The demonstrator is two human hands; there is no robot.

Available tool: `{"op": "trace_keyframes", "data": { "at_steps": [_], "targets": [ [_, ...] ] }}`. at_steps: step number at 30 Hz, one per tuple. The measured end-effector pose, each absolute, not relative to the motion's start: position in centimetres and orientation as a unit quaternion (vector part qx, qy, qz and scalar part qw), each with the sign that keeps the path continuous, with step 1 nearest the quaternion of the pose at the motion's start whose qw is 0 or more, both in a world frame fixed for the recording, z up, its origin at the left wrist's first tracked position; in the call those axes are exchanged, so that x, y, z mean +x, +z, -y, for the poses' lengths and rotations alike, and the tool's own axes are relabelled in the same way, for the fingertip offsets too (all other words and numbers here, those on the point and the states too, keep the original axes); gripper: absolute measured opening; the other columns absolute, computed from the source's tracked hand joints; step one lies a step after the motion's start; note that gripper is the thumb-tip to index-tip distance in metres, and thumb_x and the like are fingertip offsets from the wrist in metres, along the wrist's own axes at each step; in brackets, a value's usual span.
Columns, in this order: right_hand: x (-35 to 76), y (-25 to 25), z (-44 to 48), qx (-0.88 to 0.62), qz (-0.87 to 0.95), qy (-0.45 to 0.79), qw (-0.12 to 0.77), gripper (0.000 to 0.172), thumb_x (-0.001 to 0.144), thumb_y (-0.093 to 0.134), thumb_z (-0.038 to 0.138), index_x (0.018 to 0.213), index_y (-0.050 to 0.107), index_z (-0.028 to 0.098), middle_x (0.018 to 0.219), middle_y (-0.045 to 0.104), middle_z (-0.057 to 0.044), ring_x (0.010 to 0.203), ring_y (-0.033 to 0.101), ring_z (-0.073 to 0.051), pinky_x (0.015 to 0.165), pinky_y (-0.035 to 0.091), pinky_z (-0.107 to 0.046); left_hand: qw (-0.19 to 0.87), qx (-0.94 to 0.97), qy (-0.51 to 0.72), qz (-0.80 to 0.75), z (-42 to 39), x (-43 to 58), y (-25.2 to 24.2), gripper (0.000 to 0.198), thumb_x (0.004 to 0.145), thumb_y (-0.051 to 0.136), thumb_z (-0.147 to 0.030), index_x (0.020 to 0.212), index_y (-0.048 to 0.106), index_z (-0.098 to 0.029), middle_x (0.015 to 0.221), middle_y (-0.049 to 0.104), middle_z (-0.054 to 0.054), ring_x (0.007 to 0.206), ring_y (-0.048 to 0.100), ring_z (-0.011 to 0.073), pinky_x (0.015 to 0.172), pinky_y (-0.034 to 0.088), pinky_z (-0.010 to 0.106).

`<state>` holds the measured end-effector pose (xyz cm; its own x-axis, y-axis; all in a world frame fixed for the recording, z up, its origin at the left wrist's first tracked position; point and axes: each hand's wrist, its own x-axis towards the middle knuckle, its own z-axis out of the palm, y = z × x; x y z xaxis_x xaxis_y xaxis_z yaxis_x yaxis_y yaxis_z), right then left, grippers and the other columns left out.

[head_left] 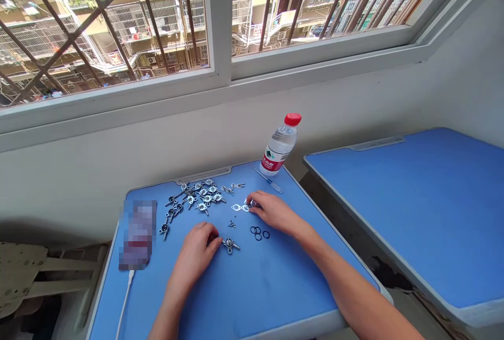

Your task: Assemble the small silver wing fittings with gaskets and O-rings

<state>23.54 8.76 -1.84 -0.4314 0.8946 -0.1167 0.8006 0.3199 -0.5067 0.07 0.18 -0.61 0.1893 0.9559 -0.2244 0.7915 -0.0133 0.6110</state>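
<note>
Right hand [273,212] pinches a flat silver metal bracket [241,207] between its fingertips; left hand [196,245], curled, sits just beside a winged silver metal fitting [229,245], its grip hidden. Black rubber O-rings [258,233] lie just below the right hand.

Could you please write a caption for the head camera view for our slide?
Left hand and right hand at small metal fittings on a blue desk, beside black rings.

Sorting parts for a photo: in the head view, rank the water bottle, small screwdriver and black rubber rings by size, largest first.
1. Water bottle
2. Small screwdriver
3. Black rubber rings, which look alike, so they aren't ranked among themselves
</note>
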Motion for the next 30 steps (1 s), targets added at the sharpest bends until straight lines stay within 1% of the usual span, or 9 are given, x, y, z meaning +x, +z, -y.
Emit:
{"op": "trace_keyframes", "data": {
  "at_steps": [6,11,14,16,18,21,24,26,30],
  "targets": [
    [23.6,-2.1,-8.8,-0.532,0.794,0.276,0.098,0.007,0.087,0.058,0.017,0.093,0.06,0.019,0.093,0.067,-0.004,0.078,0.059,-0.018,0.062,0.037,-0.025,0.322,0.702,0.119,-0.624,-0.2,0.0,-0.7,0.015,0.089,0.049,-0.027,0.087,0.062,-0.019,0.091,0.064,0.006,0.086,0.06,0.0226,0.073,0.044,0.031],
    [23.8,-2.3,-8.8,-0.533,0.788,0.286,0.114,0.001,0.085,0.058,0.018,0.085,0.058,0.019,0.084,0.065,-0.003,0.072,0.057,-0.017,0.059,0.034,-0.025,0.305,0.701,0.121,-0.633,-0.3,0.0,-0.5,0.015,0.089,0.049,-0.027,0.086,0.062,-0.02,0.089,0.065,0.006,0.085,0.061,0.0228,0.071,0.043,0.03],
    [23.8,-2.2,-8.7,-0.535,0.784,0.286,0.132,0.004,0.085,0.057,0.02,0.081,0.058,0.019,0.086,0.064,-0.004,0.073,0.055,-0.017,0.06,0.035,-0.026,0.291,0.692,0.141,-0.645,-0.3,0.1,-0.2,0.016,0.088,0.048,-0.027,0.082,0.061,-0.021,0.088,0.065,0.006,0.083,0.061,0.0226,0.069,0.043,0.031],
    [23.8,-1.9,-8.6,-0.536,0.778,0.289,0.154,0.007,0.086,0.056,0.023,0.081,0.058,0.02,0.087,0.065,-0.004,0.073,0.055,-0.017,0.062,0.037,-0.026,0.283,0.685,0.176,-0.648,-0.3,0.0,-0.1,0.017,0.088,0.047,-0.028,0.081,0.061,-0.021,0.087,0.066,0.005,0.081,0.061,0.0219,0.068,0.043,0.031],
    [23.5,-1.6,-8.2,-0.525,0.759,0.334,0.193,0.009,0.087,0.055,0.026,0.081,0.058,0.02,0.082,0.066,-0.002,0.071,0.056,-0.016,0.063,0.041,-0.027,0.276,0.676,0.225,-0.645,-0.3,0.0,-0.1,0.018,0.088,0.045,-0.029,0.081,0.061,-0.022,0.086,0.066,0.005,0.079,0.061,0.0212,0.069,0.044,0.031],
    [22.6,-1.2,-7.2,-0.476,0.704,0.459,0.259,0.012,0.085,0.057,0.029,0.08,0.061,0.019,0.072,0.066,0.0,0.069,0.058,-0.016,0.064,0.045,-0.027,0.272,0.658,0.295,-0.637,-0.3,0.0,-0.2,0.02,0.087,0.045,-0.032,0.084,0.062,-0.022,0.085,0.067,0.005,0.078,0.061,0.0208,0.07,0.045,0.031],
    [21.4,-1.3,-6.1,-0.43,0.68,0.518,0.288,0.015,0.085,0.056,0.029,0.081,0.066,0.018,0.072,0.067,-0.001,0.071,0.062,-0.016,0.068,0.048,-0.028,0.294,0.647,0.319,-0.627,-0.2,0.2,-0.1,0.022,0.087,0.046,-0.036,0.085,0.063,-0.022,0.083,0.068,0.004,0.076,0.06,0.0199,0.067,0.045,0.029],
    [20.7,-1.5,-5.4,-0.41,0.682,0.536,0.281,0.017,0.085,0.055,0.027,0.086,0.069,0.018,0.077,0.07,-0.002,0.076,0.065,-0.017,0.071,0.05,-0.028,0.321,0.646,0.315,-0.617,-0.1,0.5,0.0,0.025,0.088,0.046,-0.038,0.085,0.064,-0.021,0.081,0.068,0.003,0.074,0.059,0.0189,0.064,0.044,0.027],
    [20.0,-1.8,-4.5,-0.398,0.7,0.517,0.29,0.022,0.087,0.053,0.024,0.102,0.069,0.019,0.083,0.073,-0.003,0.079,0.068,-0.018,0.072,0.052,-0.029,0.358,0.649,0.303,-0.599,0.0,1.2,0.2,0.032,0.091,0.044,-0.042,0.082,0.065,-0.019,0.074,0.065,0.002,0.067,0.056,0.0161,0.057,0.04,0.024]
  ]
}}
